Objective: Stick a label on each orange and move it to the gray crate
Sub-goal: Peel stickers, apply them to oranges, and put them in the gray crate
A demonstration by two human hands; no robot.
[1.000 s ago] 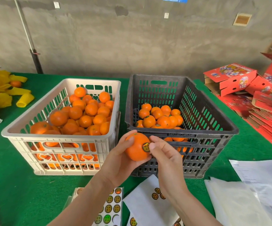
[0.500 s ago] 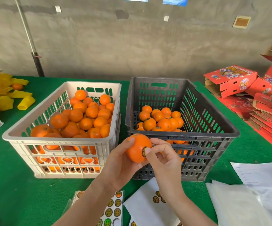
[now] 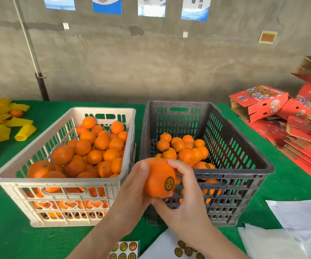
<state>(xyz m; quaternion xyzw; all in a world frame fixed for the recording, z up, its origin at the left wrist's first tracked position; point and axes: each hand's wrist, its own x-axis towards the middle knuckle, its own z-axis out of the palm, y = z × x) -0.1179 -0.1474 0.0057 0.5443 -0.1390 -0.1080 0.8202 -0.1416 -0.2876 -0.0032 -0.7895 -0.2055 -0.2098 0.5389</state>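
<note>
While both hands are clasping it, the orange (image 3: pixel 156 176) is hovering just before the near wall of the gray crate (image 3: pixel 244 172). The left hand (image 3: pixel 132 189) is cupping its left side; the right hand (image 3: pixel 186 199) is curling over its top and right. The round dark label (image 3: pixel 169 183) is facing the camera, its gold characters proving illegible. The fruit's long axis is running near upright. A sticker sheet (image 3: pixel 123 248) is lying below.
</note>
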